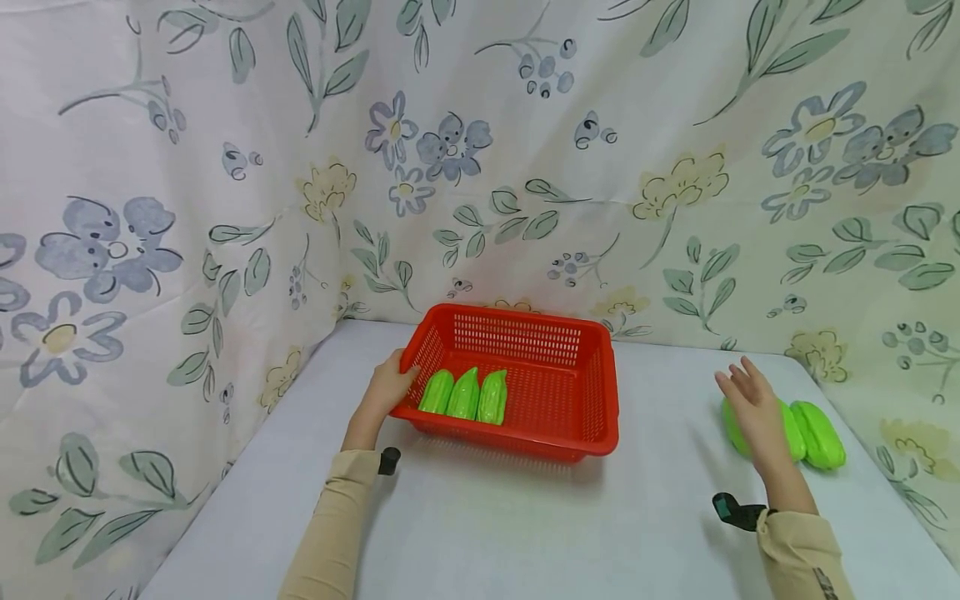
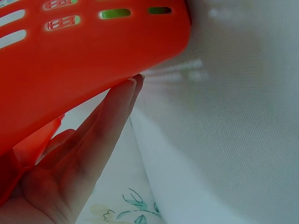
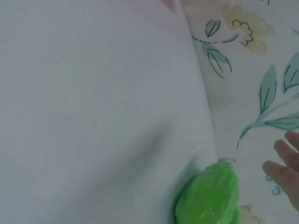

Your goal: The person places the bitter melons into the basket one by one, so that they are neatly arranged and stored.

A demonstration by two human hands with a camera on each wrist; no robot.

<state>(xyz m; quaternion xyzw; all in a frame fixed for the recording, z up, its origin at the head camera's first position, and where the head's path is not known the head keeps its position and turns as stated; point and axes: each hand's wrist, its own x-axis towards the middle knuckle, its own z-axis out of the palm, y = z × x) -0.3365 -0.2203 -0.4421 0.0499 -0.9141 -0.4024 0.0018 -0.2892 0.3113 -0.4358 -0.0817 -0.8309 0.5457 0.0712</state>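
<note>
Three green vegetables (image 1: 463, 395) are being held inside the red basket (image 1: 510, 437), which is being gripped by the left hand (image 1: 390, 385). Other green vegetables (image 1: 820, 435) are being supported by the table (image 1: 637, 517), near the relaxed, empty right hand (image 1: 757, 417); the work is being judged as partly done.

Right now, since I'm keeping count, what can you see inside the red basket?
Inside the red basket, three green vegetables lie side by side at the left. Its near rim covers their near ends and anything low behind it.
</note>
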